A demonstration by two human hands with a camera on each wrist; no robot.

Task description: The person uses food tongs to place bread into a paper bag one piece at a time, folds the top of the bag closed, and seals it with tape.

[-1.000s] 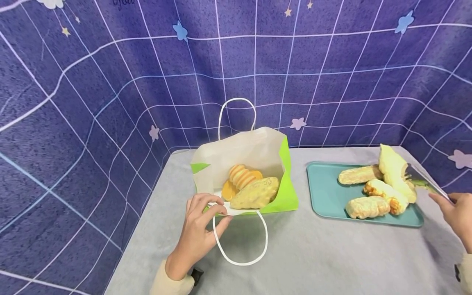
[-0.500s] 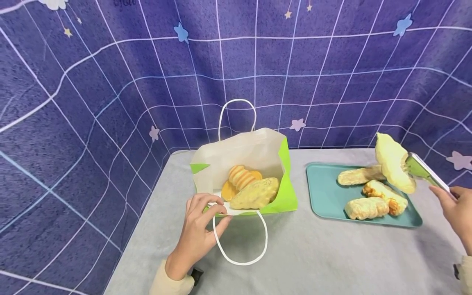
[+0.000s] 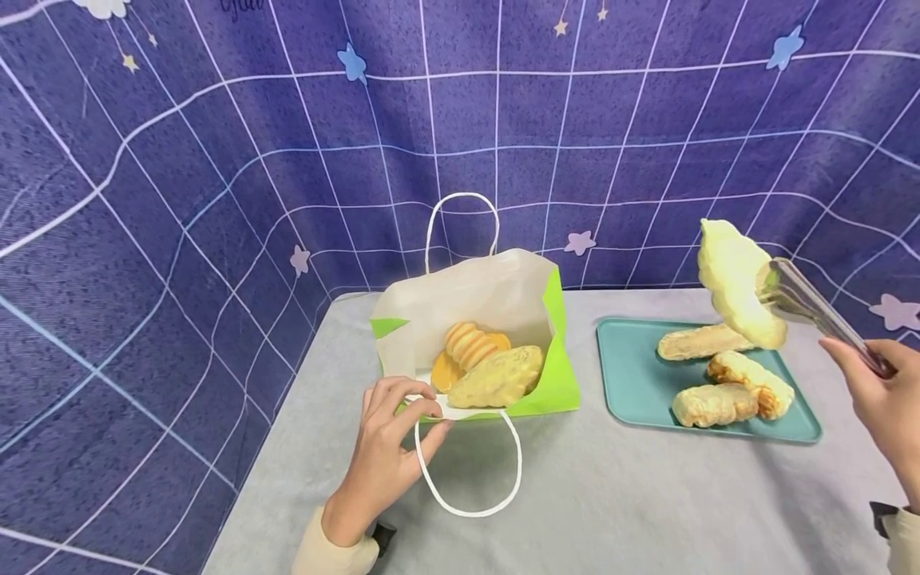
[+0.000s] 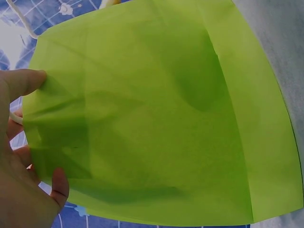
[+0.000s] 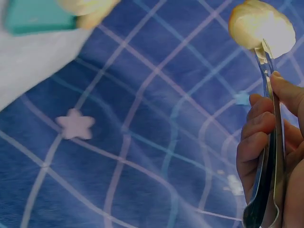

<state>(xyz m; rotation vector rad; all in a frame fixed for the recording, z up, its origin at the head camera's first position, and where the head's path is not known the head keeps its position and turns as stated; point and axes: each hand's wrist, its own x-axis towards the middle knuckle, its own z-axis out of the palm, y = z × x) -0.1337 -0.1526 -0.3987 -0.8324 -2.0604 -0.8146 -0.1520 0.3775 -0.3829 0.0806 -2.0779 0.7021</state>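
My left hand (image 3: 394,435) pinches the near rim of a green paper bag (image 3: 564,383), whose mouth faces up toward me. Inside lie a striped bread roll (image 3: 469,343), an orange-yellow piece (image 3: 447,372) and a speckled yellow bread (image 3: 499,378). In the left wrist view, fingers and thumb grip the edge of the bag's green side (image 4: 142,118). My right hand (image 3: 887,399) grips metal tongs (image 3: 826,315), squeezed around a pale yellow bread (image 3: 733,275). That bread hangs above the back right of the tray. The right wrist view shows my fingers wrapped about the tongs' arms (image 5: 273,142).
On the teal tray (image 3: 632,391) are a long bread (image 3: 697,342), a browned bread (image 3: 755,379) and a pale roll (image 3: 715,405). One white cord handle (image 3: 477,511) loops over the grey tabletop (image 3: 575,495); another (image 3: 463,194) stands up behind the bag. A patterned blue curtain surrounds the table.
My right hand has lifted the pale yellow bread off the tray with the tongs, moving it up and to the left. My left hand has stayed at the bag's rim.
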